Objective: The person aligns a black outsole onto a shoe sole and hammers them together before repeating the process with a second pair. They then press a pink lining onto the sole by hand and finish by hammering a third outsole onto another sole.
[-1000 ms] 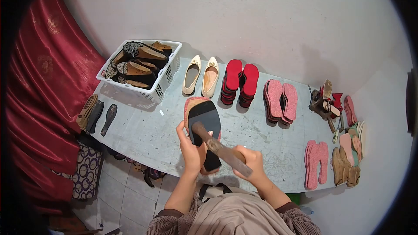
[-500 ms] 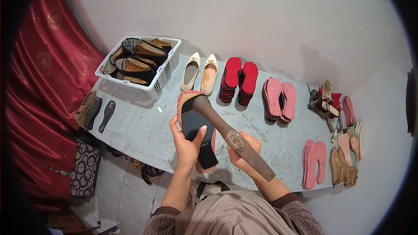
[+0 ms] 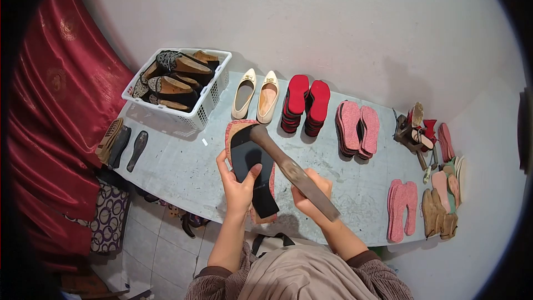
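My left hand [image 3: 239,186] holds a black sole [image 3: 250,162] from its side, thumb pressed on the black face. Pinkish-red speckled material with a tan layer shows around the sole's edge. My right hand [image 3: 312,195] is wrapped round a worn, dark brown shoemaker's hammer [image 3: 294,172]. The rounded face of its head overlaps the upper part of the sole in this view, while the flat end points down to the right. The hammer's handle is mostly hidden behind its head and my fingers.
On the table [image 3: 183,172] stand a white basket [image 3: 194,116] of shoes, cream flats [image 3: 267,97], stacked red soles [image 3: 298,91] and pink insole stacks [image 3: 348,122]. Dark soles [image 3: 137,150] lie left. Tools [image 3: 422,158] and tan pieces [image 3: 434,208] are at right. A red curtain [image 3: 61,105] hangs left.
The hammer's flat end has swung up and to the left, and its rounded face sits slightly lower in view. My left hand keeps its hold on the sole.
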Demonstrator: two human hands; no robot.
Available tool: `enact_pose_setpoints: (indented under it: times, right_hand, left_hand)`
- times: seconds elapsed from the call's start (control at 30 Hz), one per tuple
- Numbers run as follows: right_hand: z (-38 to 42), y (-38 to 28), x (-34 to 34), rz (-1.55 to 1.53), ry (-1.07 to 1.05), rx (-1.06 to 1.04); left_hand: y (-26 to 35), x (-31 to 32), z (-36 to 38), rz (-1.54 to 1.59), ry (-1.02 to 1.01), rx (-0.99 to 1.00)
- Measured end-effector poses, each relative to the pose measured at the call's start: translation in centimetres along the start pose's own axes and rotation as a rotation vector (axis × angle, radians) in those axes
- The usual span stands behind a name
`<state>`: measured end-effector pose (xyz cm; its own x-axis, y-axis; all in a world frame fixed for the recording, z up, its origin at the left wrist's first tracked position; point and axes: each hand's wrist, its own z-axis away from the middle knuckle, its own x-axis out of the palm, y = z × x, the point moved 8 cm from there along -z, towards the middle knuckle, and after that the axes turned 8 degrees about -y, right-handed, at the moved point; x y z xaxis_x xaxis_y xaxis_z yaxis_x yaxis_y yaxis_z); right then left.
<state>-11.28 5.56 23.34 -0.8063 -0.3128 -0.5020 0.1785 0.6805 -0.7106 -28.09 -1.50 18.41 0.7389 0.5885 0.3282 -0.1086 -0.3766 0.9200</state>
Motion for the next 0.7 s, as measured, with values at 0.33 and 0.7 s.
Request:
enact_pose_setpoints:
  times: [0.33, 0.7]
  right_hand:
    - [0.7, 0.5, 0.5, -0.066, -0.073, 0.118]
    - [0.0, -0.6, -0.2, 0.003, 0.066, -0.050]
  left_hand:
    - [-0.8, 1.4, 0.5, 0.031, -0.098, -0.024]
    - [1.2, 1.0, 0.6, 0.033, -0.062, 0.011]
